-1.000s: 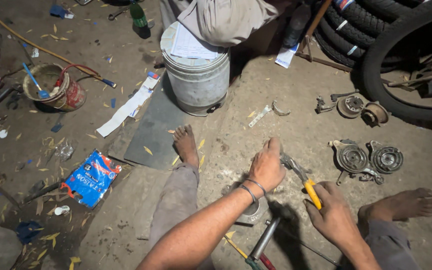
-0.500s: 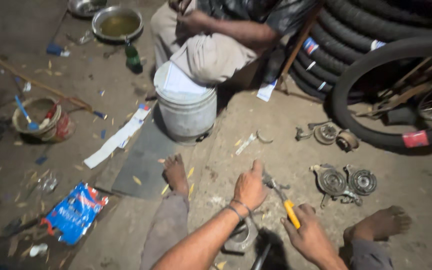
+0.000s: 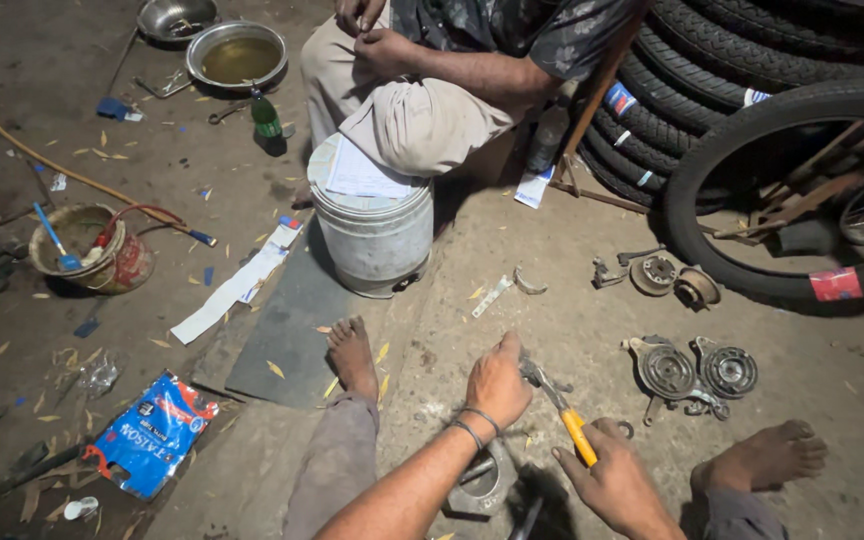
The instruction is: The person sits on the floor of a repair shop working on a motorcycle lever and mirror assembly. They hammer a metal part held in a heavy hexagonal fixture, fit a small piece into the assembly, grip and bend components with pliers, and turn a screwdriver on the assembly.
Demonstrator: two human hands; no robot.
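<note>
The person sits on the floor (image 3: 552, 330) with legs spread, so the work lies between the bare feet, close under both hands. The right hand (image 3: 617, 485), at 5 o'clock in the view, has its fingers closed round the yellow handle of the pliers (image 3: 562, 405), which slant up toward 11 o'clock; holding low on the handle gives leverage. The left hand (image 3: 497, 380) is closed over the pliers' head, so what the tool grips is hidden. Just below, at 6 o'clock, a round metal hub (image 3: 482, 485) rests on the floor by the left forearm.

Two drum parts (image 3: 692, 370) lie at 3 o'clock, within easy reach of the right side. At 12 o'clock another person sits on an upturned white bucket (image 3: 372, 235), hands together at the knee. Stacked tyres (image 3: 752, 60) and a wheel (image 3: 782, 180) fill 1 to 2 o'clock.
</note>
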